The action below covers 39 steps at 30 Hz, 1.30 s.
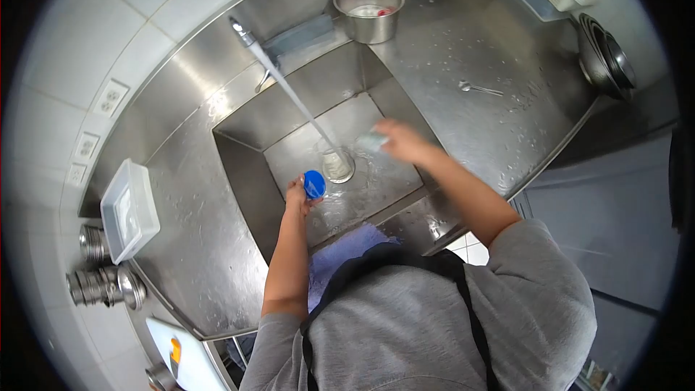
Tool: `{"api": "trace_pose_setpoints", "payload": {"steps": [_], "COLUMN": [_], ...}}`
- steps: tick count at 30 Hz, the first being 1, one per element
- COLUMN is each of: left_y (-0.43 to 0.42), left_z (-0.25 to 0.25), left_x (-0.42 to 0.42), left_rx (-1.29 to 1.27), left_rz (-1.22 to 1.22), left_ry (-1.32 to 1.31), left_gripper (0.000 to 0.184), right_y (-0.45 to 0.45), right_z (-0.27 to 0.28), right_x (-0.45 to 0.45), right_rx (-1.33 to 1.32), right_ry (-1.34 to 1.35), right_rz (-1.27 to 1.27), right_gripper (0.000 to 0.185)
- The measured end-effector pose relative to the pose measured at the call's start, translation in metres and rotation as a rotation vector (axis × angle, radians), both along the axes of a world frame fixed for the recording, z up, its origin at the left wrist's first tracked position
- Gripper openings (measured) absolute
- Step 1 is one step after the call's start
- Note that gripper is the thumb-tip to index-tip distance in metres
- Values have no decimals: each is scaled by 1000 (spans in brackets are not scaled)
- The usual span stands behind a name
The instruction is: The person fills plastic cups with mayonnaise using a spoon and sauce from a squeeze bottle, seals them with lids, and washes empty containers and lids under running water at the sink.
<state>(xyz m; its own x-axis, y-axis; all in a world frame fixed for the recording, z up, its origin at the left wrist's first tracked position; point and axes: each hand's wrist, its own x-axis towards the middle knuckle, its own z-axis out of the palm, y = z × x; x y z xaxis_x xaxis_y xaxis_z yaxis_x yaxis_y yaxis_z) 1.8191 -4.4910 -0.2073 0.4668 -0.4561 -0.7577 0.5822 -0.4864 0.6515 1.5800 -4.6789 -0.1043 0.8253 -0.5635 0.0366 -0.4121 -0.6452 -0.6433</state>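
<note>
My left hand (295, 194) is low in the steel sink (289, 206), with its fingers around a round blue lid (314, 185). Beside the lid stands a clear container (338, 166) on the sink floor. What looks like a stream of water runs from the faucet (242, 32) down to it. My right hand (399, 140), smeared by motion, is over the right part of the sink. Its fingers are closed on a pale green pad (371, 142), too blurred to name exactly.
A steel pot (369, 14) stands behind the sink. Two small spoons (481, 89) lie on the wet right counter, with stacked bowls (604, 58) at its edge. A white plastic tub (129, 210) is on the left. A purple cloth (347, 253) hangs at the front edge.
</note>
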Motion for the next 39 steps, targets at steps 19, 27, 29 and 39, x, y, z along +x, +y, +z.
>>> {"api": "trace_pose_setpoints", "payload": {"steps": [19,27,29,39], "left_y": [-72,-56,-48,-45], "left_z": [98,111,110,102], "left_x": [-95,-96,-90,-86], "left_rx": [-645,-383,-256,-341], "left_rz": [-426,-89,-168,-306], "left_ry": [-703,-144,-160,-415], "left_gripper": [22,36,33,22], "right_y": [-78,9,13,42], "right_z": [49,14,26,22], "right_x": [-19,61,63,87], "right_rx": [405,471,368,-8], "right_ry": [159,93,64,-435], "right_rz": [20,-72,-94,-199], "right_gripper": [52,48,43,32]}}
